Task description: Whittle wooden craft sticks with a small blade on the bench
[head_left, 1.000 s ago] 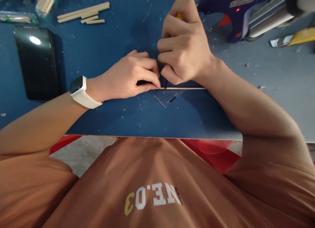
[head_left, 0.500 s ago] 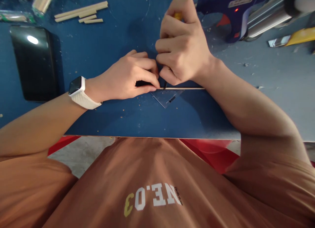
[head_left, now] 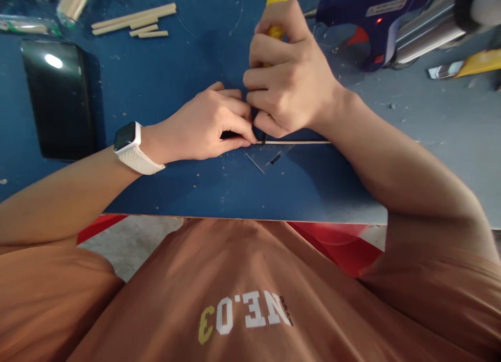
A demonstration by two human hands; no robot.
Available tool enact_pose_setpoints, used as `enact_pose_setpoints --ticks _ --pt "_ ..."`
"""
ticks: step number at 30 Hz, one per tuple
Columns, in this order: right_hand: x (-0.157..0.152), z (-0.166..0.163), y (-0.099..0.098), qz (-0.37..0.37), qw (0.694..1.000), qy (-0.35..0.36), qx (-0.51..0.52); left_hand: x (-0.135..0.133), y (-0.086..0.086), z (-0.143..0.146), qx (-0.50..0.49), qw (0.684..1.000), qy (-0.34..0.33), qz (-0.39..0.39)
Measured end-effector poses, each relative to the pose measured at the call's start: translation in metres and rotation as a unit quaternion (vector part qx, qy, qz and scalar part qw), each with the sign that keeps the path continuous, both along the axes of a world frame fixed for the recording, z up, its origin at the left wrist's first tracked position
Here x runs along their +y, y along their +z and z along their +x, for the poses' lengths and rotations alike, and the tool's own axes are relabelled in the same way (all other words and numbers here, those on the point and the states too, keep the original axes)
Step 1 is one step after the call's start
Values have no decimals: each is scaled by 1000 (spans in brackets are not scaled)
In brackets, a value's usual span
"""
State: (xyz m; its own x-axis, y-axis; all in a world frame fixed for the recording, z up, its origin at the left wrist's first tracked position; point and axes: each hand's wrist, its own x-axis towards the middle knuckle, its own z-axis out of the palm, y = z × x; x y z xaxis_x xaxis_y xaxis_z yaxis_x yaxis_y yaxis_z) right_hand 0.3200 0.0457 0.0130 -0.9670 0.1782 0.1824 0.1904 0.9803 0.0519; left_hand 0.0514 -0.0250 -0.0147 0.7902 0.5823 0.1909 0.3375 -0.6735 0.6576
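A thin pale wooden stick (head_left: 297,142) lies across the blue table (head_left: 176,91), along the edge of a clear plastic triangle ruler (head_left: 268,156). My left hand (head_left: 207,124), a white watch on its wrist, is closed and pinches the stick's left end against the table. Just to its right, my right hand (head_left: 287,72) is closed in a fist round a yellow-handled knife (head_left: 277,7). The knife's dark tip touches the stick right beside my left fingertips.
A black phone (head_left: 58,98) lies at the left. Cut wooden sticks (head_left: 133,20) lie at the back left, near a pack of sticks (head_left: 72,2). A blue glue gun (head_left: 376,23) and a yellow cutter (head_left: 465,64) rest at the back right. Sawdust specks dot the table.
Both hands stay on the stick. My right hand with the knife has shifted slightly left and tilted; the blade tip stays at the same spot on the stick.
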Motion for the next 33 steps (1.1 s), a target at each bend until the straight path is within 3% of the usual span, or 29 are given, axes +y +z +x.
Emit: enact_pose_setpoints --ticks 26,33 --pt "-4 -18 28 -53 982 -38 -180 -1 7 3 0 997 -15 77" --pt "-3 -17 31 -110 977 -79 -163 -3 9 3 21 996 -14 91"
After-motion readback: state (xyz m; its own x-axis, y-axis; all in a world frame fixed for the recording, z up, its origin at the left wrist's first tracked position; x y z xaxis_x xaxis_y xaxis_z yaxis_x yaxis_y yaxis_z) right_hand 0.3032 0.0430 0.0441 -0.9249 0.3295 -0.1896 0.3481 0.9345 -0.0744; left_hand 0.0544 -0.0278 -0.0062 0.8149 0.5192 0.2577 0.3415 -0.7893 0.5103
